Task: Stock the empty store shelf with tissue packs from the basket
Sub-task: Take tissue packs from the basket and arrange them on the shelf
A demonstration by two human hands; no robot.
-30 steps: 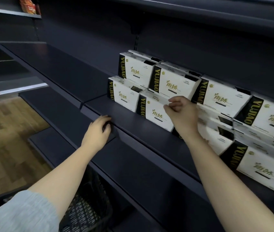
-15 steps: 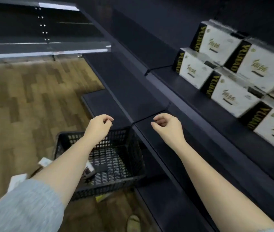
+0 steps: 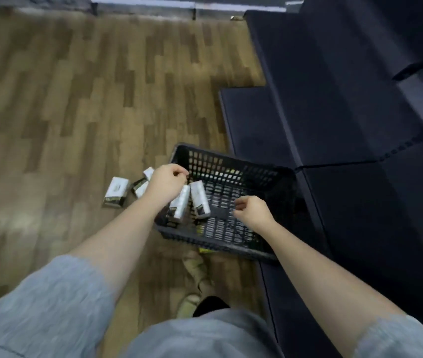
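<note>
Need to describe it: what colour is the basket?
Black, with perforated walls; the basket shows in the head view.

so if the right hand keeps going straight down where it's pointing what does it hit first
Probably the slotted floor of the black plastic basket; the right hand hovers over a bare patch, right of the white tissue packs. Depth is unclear.

Both bare forearms are reaching forward and down; the left hand point(image 3: 166, 182) and the right hand point(image 3: 253, 212) are hanging with fingers loosely curled (nothing between fingertips and thumb)
</note>
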